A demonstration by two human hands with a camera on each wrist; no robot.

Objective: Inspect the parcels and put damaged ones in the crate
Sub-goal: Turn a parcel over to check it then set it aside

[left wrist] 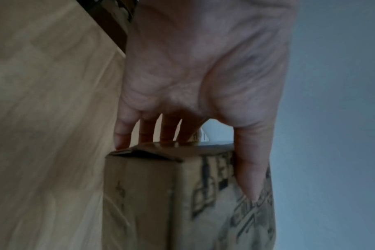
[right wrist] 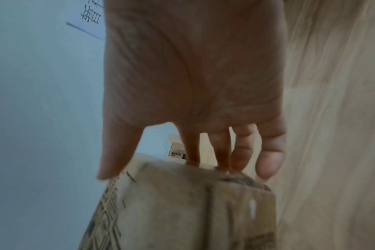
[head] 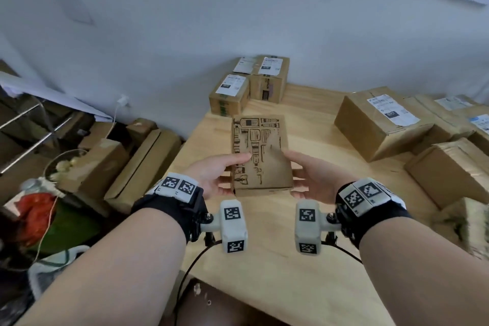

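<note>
A flat brown cardboard parcel (head: 260, 156) printed with black line drawings is held just above the wooden table (head: 264, 267), printed face up. My left hand (head: 222, 174) grips its left side, thumb on the printed face and fingers underneath. My right hand (head: 315, 177) holds the right side the same way. In the left wrist view the parcel (left wrist: 152, 194) has a slightly lifted flap at its end under the fingers of the left hand (left wrist: 199, 67). In the right wrist view the parcel (right wrist: 182, 211) sits between the thumb and fingers of the right hand (right wrist: 193, 76). I can pick out no crate.
Labelled parcels stand at the back of the table (head: 229, 94) (head: 270, 78). A large box (head: 381, 124) and more boxes (head: 449, 167) crowd the right side. Left of the table lie flattened cartons (head: 143, 161) and a red bag (head: 37, 214).
</note>
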